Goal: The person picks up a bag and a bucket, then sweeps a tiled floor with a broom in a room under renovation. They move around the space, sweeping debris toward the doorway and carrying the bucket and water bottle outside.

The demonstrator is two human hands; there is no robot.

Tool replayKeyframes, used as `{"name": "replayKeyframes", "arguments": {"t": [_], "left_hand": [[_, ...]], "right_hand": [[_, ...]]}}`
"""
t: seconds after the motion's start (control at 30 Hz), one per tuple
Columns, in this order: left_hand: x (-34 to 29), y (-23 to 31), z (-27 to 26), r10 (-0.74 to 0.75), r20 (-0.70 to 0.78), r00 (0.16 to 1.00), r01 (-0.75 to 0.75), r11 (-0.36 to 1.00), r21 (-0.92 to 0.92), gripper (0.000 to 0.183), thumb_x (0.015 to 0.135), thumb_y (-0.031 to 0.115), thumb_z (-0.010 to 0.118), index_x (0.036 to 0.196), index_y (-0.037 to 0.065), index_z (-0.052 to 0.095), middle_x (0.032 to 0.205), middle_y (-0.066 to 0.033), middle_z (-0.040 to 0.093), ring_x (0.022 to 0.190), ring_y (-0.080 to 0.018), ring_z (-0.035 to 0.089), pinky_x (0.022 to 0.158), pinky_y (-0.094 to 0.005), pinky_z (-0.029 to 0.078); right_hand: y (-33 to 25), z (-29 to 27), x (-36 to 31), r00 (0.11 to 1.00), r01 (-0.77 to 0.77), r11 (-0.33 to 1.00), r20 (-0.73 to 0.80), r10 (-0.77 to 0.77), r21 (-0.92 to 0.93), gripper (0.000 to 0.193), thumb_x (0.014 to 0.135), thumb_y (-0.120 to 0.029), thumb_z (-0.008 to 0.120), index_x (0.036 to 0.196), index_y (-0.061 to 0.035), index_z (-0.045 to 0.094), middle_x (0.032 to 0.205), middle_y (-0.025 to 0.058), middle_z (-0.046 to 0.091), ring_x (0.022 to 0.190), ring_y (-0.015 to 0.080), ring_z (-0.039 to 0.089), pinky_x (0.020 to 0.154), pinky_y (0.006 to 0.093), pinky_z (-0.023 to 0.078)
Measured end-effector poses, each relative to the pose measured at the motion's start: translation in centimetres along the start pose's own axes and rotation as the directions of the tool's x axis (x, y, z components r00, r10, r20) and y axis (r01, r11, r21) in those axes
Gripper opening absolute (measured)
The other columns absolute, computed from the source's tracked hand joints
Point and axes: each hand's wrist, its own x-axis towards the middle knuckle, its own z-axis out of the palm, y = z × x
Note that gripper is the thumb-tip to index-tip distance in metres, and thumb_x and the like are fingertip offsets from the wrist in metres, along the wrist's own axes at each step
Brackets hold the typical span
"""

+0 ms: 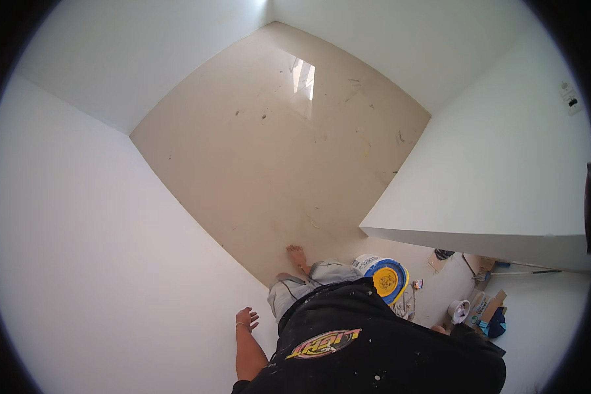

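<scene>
A white wall (125, 276) is seen beside the left hand (247, 318), with a scuffed beige floor (243, 177) spread ahead. To that hand's right, printed lettering is borne by a paint-flecked black shirt (387, 335) and a blue-and-yellow-topped bucket (385, 279). The left fingers are loosely parted, released; the right hand is hidden, its state impossible to tell.

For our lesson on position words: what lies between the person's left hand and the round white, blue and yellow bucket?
In the head view, pale grey shorts and the black shirt lie between the left hand and the bucket.
</scene>
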Motion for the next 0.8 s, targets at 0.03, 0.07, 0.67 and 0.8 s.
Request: {"name": "replayKeyframes", "arguments": {"t": [0.03,0.07,0.67,0.8], "left_hand": [[0.4,0.9,-0.9,-0.003,-0.002,1.000,0.003,1.000,-0.026,0.043,0.100,0.031,0.054,0.138,0.012,0.053,0.124,-0.0126,0.066,0.109,-0.0289,0.066,0.092,-0.0520,0.051],[0.6,3.5,-1.4,-0.021,-0.009,1.000,0.021,0.999,-0.043,0.044,0.100,0.031,0.053,0.139,0.012,0.052,0.126,-0.0130,0.066,0.110,-0.0297,0.065,0.094,-0.0528,0.050],[9.1,77.9,11.3,0.408,0.052,0.912,-0.411,0.899,0.150,0.025,0.097,0.030,0.057,0.115,0.013,0.063,0.093,-0.0037,0.069,0.078,-0.0172,0.067,0.067,-0.0393,0.052],[5.3,96.5,21.7,0.669,0.176,0.722,-0.691,0.706,0.152,0.025,0.096,0.020,0.061,0.116,0.006,0.063,0.091,-0.0036,0.069,0.075,-0.0124,0.067,0.057,-0.0283,0.049]], "right_hand": [[-2.1,-0.6,-0.8,1.000,0.009,1.000,-0.005,-0.009,0.017,0.027,0.089,-0.017,0.055,0.097,-0.0014,0.076,0.088,0.0161,0.076,0.084,0.0315,0.075,0.076,0.0461,0.058],[-4.7,-2.2,-2.0,1.000,0.022,0.999,-0.015,-0.021,0.032,0.027,0.089,-0.017,0.055,0.096,-0.0013,0.076,0.088,0.0161,0.076,0.084,0.0316,0.075,0.076,0.0460,0.058],[-55.3,-30.7,-18.0,0.934,0.347,0.852,-0.227,-0.276,0.392,0.024,0.084,-0.017,0.060,0.087,0.0000,0.076,0.085,0.0174,0.076,0.083,0.0331,0.075,0.079,0.0445,0.059],[-64.3,-36.7,-19.4,0.917,0.394,0.859,-0.206,-0.342,0.327,0.023,0.083,-0.017,0.061,0.085,0.0003,0.076,0.084,0.0177,0.076,0.082,0.0335,0.075,0.080,0.0441,0.059]]}}
